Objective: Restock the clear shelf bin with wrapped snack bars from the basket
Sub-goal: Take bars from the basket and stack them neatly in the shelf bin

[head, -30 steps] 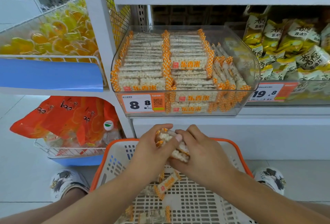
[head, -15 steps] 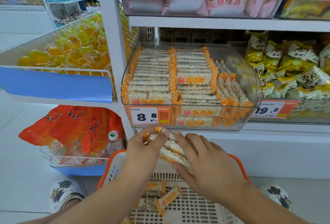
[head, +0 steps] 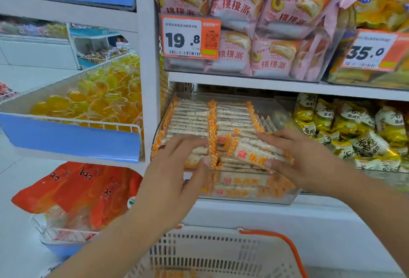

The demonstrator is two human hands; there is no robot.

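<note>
Hands (head: 177,167) with bars (head: 254,153) over bin (head: 265,198)

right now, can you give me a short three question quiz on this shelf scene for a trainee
1. True or false: the right hand holds a stack of snack bars over the clear bin.
2. Which price tag hangs on the shelf directly above the clear bin? A) 35.0 B) 19.8 C) 8.8
3. Fill in: the basket below the hands has an ______ coloured rim.

Key: 1 true; 2 B, the 19.8 tag; 3 orange. The left hand grips the bars at the front of the left row.
</note>
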